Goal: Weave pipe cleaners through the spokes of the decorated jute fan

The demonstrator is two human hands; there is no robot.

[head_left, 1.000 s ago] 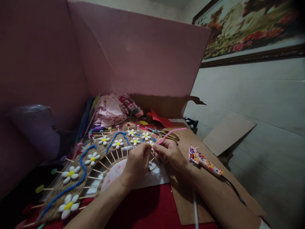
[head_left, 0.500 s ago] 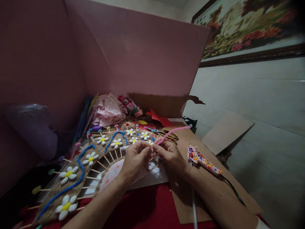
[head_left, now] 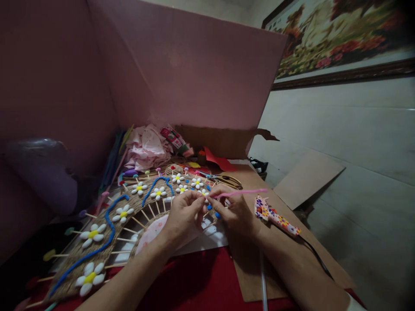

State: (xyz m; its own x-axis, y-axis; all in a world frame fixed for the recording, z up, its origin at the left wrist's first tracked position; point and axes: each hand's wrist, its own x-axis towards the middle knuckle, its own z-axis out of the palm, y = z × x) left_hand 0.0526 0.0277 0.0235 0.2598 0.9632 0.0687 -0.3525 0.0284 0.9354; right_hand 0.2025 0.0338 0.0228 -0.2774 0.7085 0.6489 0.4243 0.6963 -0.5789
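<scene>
My left hand and my right hand meet fingertip to fingertip, both pinching a pink fuzzy stem. Its free end sticks out to the right past my right hand. Under and beyond the hands lies a curved twine-wrapped piece with white-petalled flowers, wavy blue stems and small sticks along its edges. Inside its curve is a pale pink patterned panel, partly hidden by my left forearm.
A flower-patterned glue gun with a cord lies right, on brown cardboard. Behind are gold-handled scissors, red paper, crumpled pink cloth and a tube. Red cloth shows in front.
The pink stem's free end has swung down and slightly right, now nearly level. Both hands stay together, with the right fingers slightly shifted.
</scene>
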